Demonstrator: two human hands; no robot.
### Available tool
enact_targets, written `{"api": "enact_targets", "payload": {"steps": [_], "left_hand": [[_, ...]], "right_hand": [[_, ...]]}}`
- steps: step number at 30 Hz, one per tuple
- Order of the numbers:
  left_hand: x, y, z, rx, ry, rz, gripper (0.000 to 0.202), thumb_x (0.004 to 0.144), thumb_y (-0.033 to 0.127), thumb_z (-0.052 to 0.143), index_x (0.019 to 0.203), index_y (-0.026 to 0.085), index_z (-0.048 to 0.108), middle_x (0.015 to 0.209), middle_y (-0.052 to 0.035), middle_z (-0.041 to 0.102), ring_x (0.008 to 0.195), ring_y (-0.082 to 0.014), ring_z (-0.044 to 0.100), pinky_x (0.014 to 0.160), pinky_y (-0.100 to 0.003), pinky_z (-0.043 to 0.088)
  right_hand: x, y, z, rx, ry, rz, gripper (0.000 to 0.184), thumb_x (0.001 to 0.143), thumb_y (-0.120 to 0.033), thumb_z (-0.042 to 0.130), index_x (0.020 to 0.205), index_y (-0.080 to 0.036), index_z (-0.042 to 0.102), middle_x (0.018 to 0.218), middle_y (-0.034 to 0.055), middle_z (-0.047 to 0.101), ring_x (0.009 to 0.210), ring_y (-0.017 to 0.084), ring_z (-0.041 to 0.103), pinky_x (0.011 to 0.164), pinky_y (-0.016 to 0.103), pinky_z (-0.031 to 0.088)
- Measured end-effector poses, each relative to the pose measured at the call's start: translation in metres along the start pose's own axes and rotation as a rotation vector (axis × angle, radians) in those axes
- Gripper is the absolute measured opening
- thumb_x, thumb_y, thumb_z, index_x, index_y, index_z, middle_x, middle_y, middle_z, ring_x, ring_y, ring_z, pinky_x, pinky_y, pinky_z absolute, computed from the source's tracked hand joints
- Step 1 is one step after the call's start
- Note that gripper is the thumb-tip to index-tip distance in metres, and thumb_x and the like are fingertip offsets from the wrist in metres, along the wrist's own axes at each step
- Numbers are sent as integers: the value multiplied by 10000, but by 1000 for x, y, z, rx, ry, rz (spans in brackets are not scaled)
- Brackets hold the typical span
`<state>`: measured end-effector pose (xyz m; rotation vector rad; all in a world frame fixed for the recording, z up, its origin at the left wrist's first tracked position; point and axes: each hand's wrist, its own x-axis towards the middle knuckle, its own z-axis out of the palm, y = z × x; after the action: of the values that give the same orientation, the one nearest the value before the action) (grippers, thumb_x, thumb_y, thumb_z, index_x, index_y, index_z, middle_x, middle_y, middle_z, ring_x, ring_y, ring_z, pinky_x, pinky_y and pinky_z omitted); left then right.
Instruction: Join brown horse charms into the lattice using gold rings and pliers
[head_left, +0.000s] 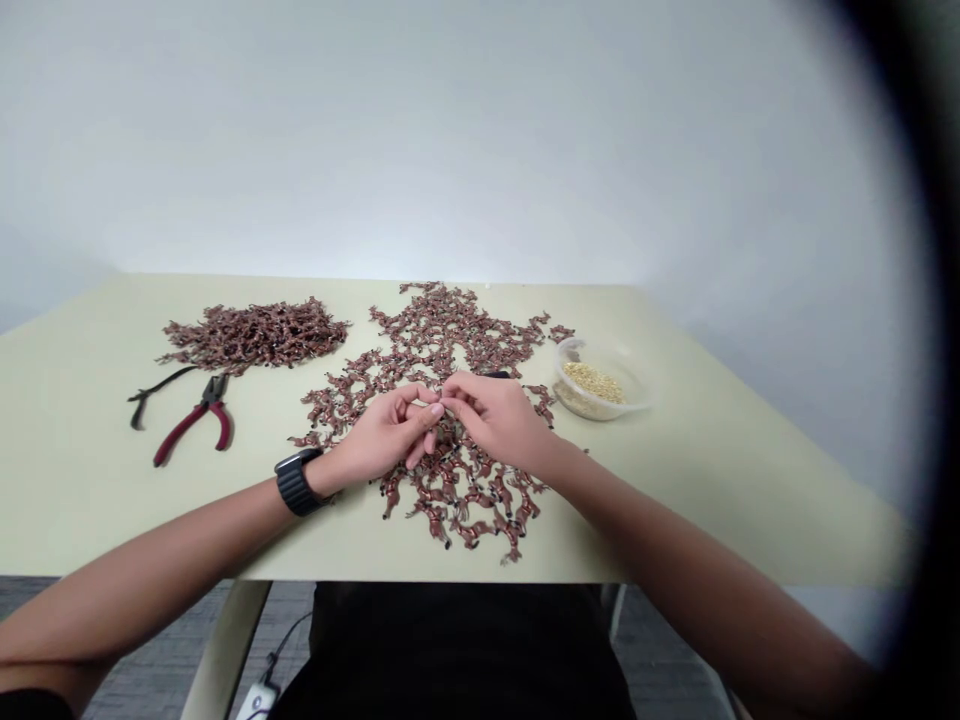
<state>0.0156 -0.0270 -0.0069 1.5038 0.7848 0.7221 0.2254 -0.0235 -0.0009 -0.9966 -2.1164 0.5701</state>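
The left hand (386,435) and right hand (499,420) curl almost closed, their fingertips pinching one tiny piece (440,402), too small to identify, above brown moulded pieces (457,500) strewn toward the tabletop's (90,480) front edge. Red-handled pliers (191,425) lie left, a clear plastic tub (574,395) right.

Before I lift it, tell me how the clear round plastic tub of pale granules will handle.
The clear round plastic tub looks thin-walled, so probably light and flexible. The loose pale granules would likely shift if tilted.

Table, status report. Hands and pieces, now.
Left hand, right hand pinching a small piece together. Brown pieces spread beneath. Pliers and tub off to the sides.
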Motion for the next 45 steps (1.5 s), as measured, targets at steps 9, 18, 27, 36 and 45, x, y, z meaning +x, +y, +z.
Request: {"api": "enact_targets", "payload": {"steps": [9, 18, 27, 36, 45], "left_hand": [[0, 1, 0, -40, -3, 6, 289, 1001, 457, 574, 1093, 185, 539, 668, 18, 664, 428, -70, 510, 442, -175, 368], [1, -6, -2, -37, 24, 11, 320, 973, 455, 622, 1130, 199, 512, 674, 21, 671, 438, -78, 524, 434, -171, 380], [0, -1, -2, -64, -7, 6, 286, 997, 448, 587, 1091, 182, 535, 658, 19, 660, 422, -65, 487, 431, -166, 338], [0, 2, -1, -77, -39, 8, 310, 994, 456, 589, 1104, 168, 554, 643, 28, 643, 411, -58, 466, 431, -170, 316], [0, -3, 0, 2, 47, 14, 335, 969, 482, 615, 1116, 196, 521, 647, 23, 664, 417, -77, 499, 423, -167, 362]], "right_hand": [[-1, -2, 0, -71, 7, 17, 169, 1030, -275, 474, 950, -199, 602, 731, -3, 636, 584, 123, 518, 589, 263, 370], [0, -6, -2, 282, -64, 314, 204, 987, -386, 542, 926, -212, 629, 739, 16, 668, 548, 140, 602, 507, 259, 443], [2, -6, -4, 244, -61, 261, 192, 992, -403, 538, 973, -230, 619, 733, 0, 638, 542, 131, 561, 525, 260, 444], [-1, 2, -8, -199, -111, -168, 195, 1023, -214, 401, 1005, -209, 595, 879, 64, 636, 799, 198, 565, 742, 314, 419], [-1, -10, 0, 84, -50, 225, 184, 1015, -346, 460, 932, -225, 572, 650, -22, 588, 515, 128, 506, 513, 255, 336]]}}
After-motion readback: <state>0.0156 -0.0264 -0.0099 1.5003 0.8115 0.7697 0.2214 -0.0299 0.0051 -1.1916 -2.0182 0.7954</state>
